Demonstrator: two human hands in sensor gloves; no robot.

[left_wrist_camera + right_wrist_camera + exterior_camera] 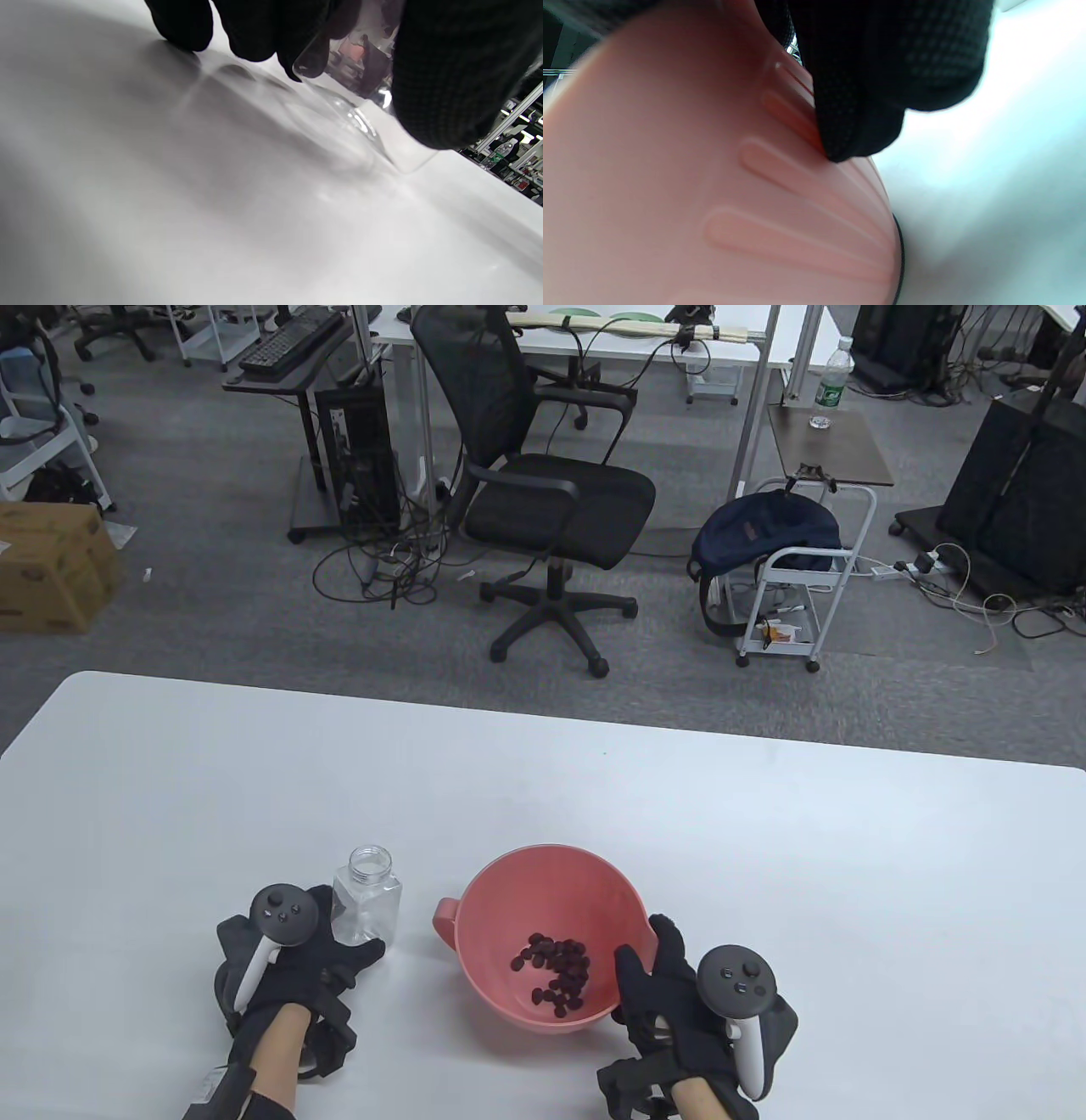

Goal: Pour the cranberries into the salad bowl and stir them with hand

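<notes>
A pink salad bowl (509,891) stands on the white table near its front edge, with dark red cranberries (556,971) heaped in its bottom. My right hand (657,984) grips the bowl's right rim, thumb inside and fingers against the ribbed outer wall (780,203). Left of the bowl a clear, empty, uncapped jar (367,899) stands upright. My left hand (335,942) holds the jar low down, fingers curled round it; in the left wrist view the jar's base (352,123) touches the table between my thumb and fingers (250,29).
The white table (764,848) stretches far beyond the bowl on all sides. Past its far edge stand a black office chair (551,500), a small white cart with a dark backpack (768,538), and a cardboard box (51,564) on the floor.
</notes>
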